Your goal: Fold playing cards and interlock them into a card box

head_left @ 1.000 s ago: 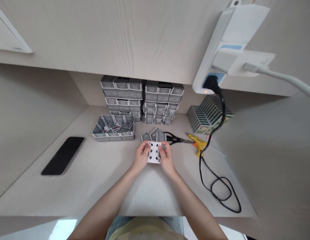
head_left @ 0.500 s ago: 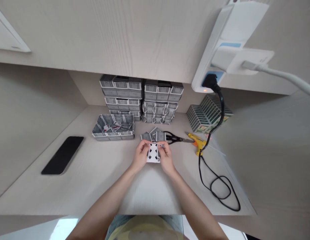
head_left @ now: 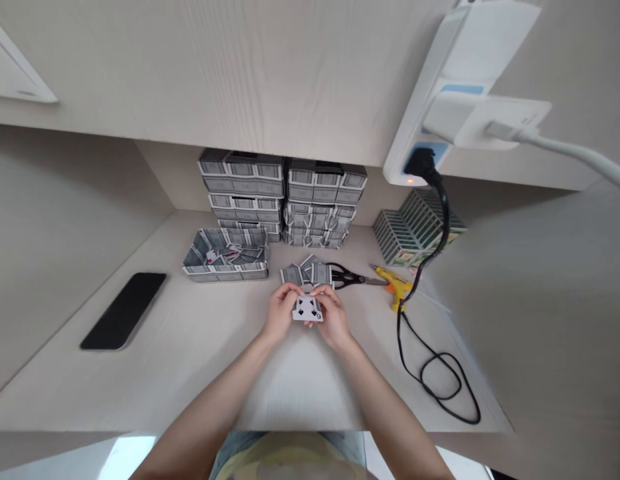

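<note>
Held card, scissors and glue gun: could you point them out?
Held card (head_left: 307,308): head view, on its printed face.
Scissors (head_left: 361,279): head view, black handle.
Glue gun (head_left: 399,286): head view, yellow body.

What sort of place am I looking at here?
Likely a pale wood-grain desk used for crafts: it holds a yellow glue gun, black-handled metal scissors and an open rectangular box built from grey-backed playing cards.

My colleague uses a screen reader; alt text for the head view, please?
Left hand and right hand together hold a spades card above a pale desk. Beyond are loose cards, scissors, a yellow glue gun and stacked boxes.
</note>
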### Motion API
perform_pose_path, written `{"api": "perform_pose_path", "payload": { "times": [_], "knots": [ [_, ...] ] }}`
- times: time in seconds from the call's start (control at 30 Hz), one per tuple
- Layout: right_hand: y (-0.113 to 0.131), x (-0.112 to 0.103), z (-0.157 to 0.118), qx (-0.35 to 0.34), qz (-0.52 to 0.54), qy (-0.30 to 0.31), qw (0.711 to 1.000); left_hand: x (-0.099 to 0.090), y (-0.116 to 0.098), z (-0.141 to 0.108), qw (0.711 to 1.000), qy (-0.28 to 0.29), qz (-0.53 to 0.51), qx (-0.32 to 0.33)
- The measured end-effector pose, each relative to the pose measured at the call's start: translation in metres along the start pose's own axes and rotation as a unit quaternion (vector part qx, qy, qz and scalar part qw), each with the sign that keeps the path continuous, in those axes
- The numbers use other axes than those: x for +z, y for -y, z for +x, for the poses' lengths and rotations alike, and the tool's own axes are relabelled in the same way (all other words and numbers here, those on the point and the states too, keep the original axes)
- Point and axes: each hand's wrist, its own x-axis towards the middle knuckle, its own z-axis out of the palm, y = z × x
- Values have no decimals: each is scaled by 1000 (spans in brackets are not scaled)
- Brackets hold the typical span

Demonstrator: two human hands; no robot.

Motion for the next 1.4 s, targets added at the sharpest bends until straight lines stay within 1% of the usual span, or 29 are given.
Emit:
{"api": "perform_pose_path", "payload": {
  "times": [0.1, 0.17, 0.27, 0.33, 0.4, 0.47, 0.6, 0.73, 0.77, 0.83, 0.9, 0.97, 1.03, 1.1, 1.13, 1.23, 1.3, 1.4],
  "knots": [
    [5, -1, 1, 38, 33, 32, 998, -3, -3, -1, 998, -6, 49, 33],
    [6, -1, 2, 75, 44, 24, 996, -4, -7, -3, 993, -3, 91, 72],
    [5, -1, 4, 129, 21, -3, 991, -6, -11, -7, 980, 25, 152, 122],
    [4, -3, 5, 152, -6, 4, 988, -7, -13, -8, 975, 45, 171, 131],
    [4, -5, 5, 157, -34, 28, 987, -8, -14, -8, 975, 56, 172, 129],
    [5, -7, 5, 142, -65, 47, 987, -9, -14, -8, 977, 63, 165, 124],
    [8, -12, 5, 90, -108, 71, 988, -14, -13, -3, 979, 73, 148, 118],
    [14, -14, 3, 71, -143, 110, 981, -20, -18, 4, 987, 79, 104, 98],
    [16, -14, 2, 65, -157, 118, 978, -22, -20, 6, 989, 81, 98, 80],
    [20, -14, 0, 52, -187, 128, 973, -24, -25, 9, 992, 77, 101, 14],
    [23, -14, -1, 33, -217, 129, 967, -25, -29, 11, 991, 86, 93, -41],
    [23, -13, -1, 3, -248, 124, 961, -24, -31, 10, 991, 93, 71, -59],
    [19, -12, 0, -26, -266, 112, 957, -22, -30, 9, 994, 88, 44, -50],
    [15, -12, 2, -35, -261, 95, 960, -18, -27, 7, 995, 85, 37, -31],
    [13, -11, 3, -40, -257, 88, 961, -16, -25, 6, 995, 78, 55, -12],
    [9, -12, 4, -53, -252, 90, 962, -11, -18, 4, 987, 38, 133, 78],
    [8, -13, 5, -59, -254, 92, 961, -9, -15, 3, 981, 29, 153, 113],
    [7, -15, 4, -61, -250, 85, 963, -9, -12, 2, 983, 33, 138, 119]
  ]
}}
